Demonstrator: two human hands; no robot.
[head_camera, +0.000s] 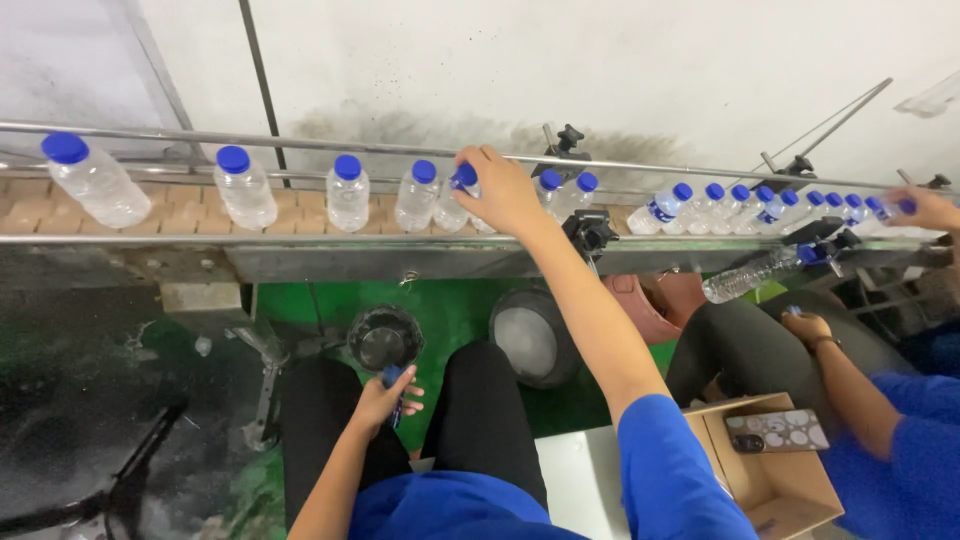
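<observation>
A long tan slatted conveyor belt (190, 212), fenced by steel guide rails (300, 240), runs left to right across the view, carrying a row of clear plastic water bottles with blue screw caps (345, 195). The bottles on the left stand apart from one another; those on the right crowd together toward a neighbouring person's hand (925, 207) in a blue sleeve. Every bottle whose top shows already wears a cap, so the capping looks done as far as the line is visible; only the bottle under the reaching hand appears to be in progress.

The right hand (505, 190) stretches forward over the near rail, fingers curled closed around the top of one clear capped bottle (458, 200) standing on the belt between its neighbours. That bottle stands upright on the belt, its long axis vertical, cap up; in this view it leans toward the far wall.

The left hand (383, 398) rests on the lap, fingers closed around a small blue cap-like object (394, 378), too hidden to identify surely. Just ahead of it, on the green floor (450, 315), stands a dark round bucket (385, 338).
</observation>
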